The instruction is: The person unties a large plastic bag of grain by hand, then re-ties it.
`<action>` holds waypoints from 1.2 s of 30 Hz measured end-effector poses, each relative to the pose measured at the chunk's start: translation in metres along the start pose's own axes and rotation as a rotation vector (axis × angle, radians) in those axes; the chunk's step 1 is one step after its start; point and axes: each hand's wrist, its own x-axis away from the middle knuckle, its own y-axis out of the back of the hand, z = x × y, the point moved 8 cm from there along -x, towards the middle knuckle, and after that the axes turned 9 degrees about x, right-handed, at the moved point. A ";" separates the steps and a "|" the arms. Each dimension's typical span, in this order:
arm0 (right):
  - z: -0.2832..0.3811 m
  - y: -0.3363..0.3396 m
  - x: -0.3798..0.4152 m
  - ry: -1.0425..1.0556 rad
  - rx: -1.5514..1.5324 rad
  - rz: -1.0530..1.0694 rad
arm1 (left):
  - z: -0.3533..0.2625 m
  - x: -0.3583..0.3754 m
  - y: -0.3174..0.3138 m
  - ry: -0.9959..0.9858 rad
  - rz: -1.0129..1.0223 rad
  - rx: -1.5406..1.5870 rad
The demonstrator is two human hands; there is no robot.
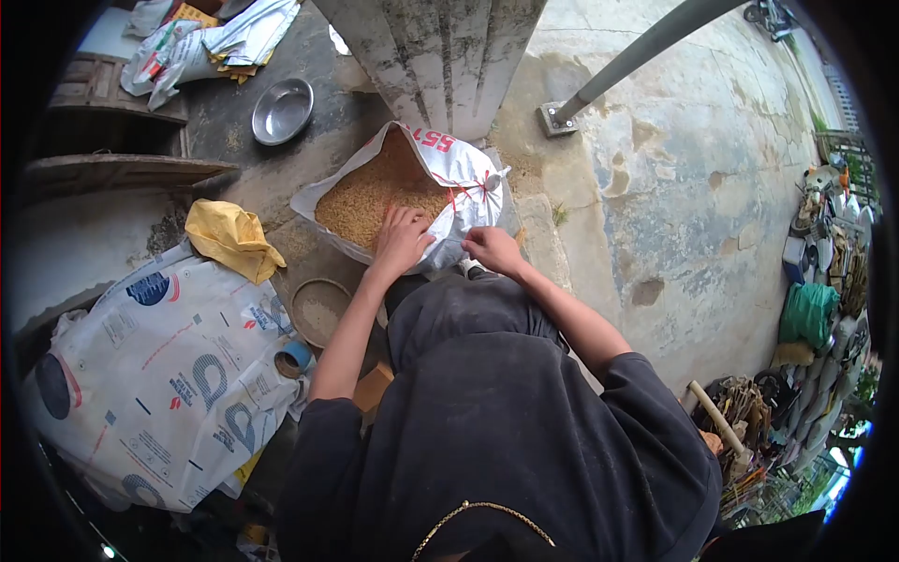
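Note:
A white woven sack (478, 201) with red print stands before me, its mouth spread and golden-brown grain (361, 201) showing inside. Red string is tied round a gathered part on its right side. My left hand (403, 239) lies over the near rim, fingers apart and resting on the grain, thumb by the sack's edge. To the right, my right hand (494, 250) has its fingers curled and pinched against the sack's near side. Any small thing between those fingertips is too hard to make out.
A metal basin (283, 110) sits at the far left near a concrete pillar (440, 56). A yellow bag (234, 239), a printed white sheet (159, 375) and a round shallow container (320, 309) are at my left. A metal pole (637, 61) stands right; piled goods line the right edge.

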 end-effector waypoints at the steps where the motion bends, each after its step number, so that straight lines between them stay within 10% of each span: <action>1: -0.004 0.004 0.002 0.014 0.007 0.007 | 0.000 0.002 -0.001 0.011 -0.012 -0.006; 10: -0.057 0.032 0.010 -0.001 -0.081 0.001 | 0.050 0.007 -0.003 0.710 -0.105 0.053; 19: -0.013 0.056 0.013 0.219 0.221 -0.405 | 0.063 0.005 -0.014 0.743 -0.127 0.194; 26: 0.003 -0.059 -0.060 0.171 0.151 0.105 | 0.067 0.005 -0.011 0.738 -0.107 0.248; 36: 0.016 -0.032 -0.051 0.201 -0.056 0.520 | 0.053 -0.003 -0.010 0.727 -0.184 -0.001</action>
